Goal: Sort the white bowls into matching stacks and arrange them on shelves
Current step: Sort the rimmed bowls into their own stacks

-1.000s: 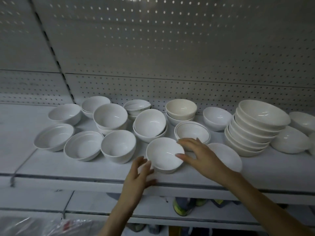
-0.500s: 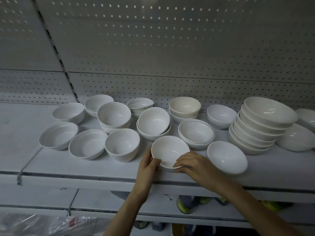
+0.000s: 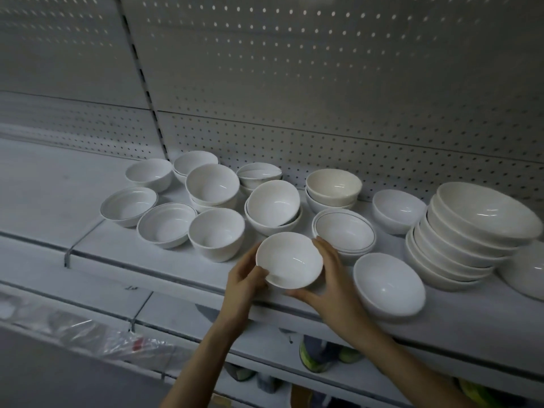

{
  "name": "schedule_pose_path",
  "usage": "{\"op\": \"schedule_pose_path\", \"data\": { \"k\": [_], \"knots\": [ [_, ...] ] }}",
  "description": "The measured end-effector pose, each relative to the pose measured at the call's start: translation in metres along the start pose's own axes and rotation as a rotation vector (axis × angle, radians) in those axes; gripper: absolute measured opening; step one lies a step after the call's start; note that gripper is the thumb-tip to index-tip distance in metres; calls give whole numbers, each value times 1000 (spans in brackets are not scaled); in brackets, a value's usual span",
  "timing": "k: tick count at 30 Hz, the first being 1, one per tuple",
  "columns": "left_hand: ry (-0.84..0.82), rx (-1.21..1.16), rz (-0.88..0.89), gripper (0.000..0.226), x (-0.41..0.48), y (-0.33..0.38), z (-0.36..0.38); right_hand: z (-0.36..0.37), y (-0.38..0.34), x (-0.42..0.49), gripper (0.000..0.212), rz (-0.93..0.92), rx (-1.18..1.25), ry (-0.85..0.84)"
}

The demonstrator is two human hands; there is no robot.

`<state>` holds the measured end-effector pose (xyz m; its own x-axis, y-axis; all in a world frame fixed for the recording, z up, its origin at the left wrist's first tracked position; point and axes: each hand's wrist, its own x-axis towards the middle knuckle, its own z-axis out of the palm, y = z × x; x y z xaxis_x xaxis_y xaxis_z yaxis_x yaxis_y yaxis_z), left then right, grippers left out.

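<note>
A small white bowl is held between both hands just above the front of the white shelf. My left hand grips its left rim, thumb on the inside. My right hand cups its right side and underside. Several white bowls stand on the shelf behind: a deep bowl to the left, a tilted nested pair, a rimmed stack with a dark line, and a shallow bowl to the right.
A tall leaning stack of wide bowls fills the right side. A cream bowl stack and more bowls stand by the perforated back panel. Lower shelves run beneath, with clear plastic wrap at the lower left.
Both hands closed in on the small bowl, took hold of it and raised it slightly off the shelf. The view shifted left, so the bowls appear further right.
</note>
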<state>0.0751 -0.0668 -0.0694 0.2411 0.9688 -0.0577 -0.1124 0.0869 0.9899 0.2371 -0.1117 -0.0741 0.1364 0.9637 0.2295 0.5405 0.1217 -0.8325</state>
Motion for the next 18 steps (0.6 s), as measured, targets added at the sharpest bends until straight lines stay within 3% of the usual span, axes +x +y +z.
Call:
{"op": "schedule_pose_path", "data": {
  "k": [4,11,18],
  "knots": [
    [40,-82,21,39,-9,3,3,-7,-5,-1,104,61,206,-70],
    [-35,-26,110,41,-19,25,-1,-12,-14,3,95,118,436,-115],
    [-157,81,103,65,-9,36,-29,9,-32,15,94,130,524,-45]
  ]
}}
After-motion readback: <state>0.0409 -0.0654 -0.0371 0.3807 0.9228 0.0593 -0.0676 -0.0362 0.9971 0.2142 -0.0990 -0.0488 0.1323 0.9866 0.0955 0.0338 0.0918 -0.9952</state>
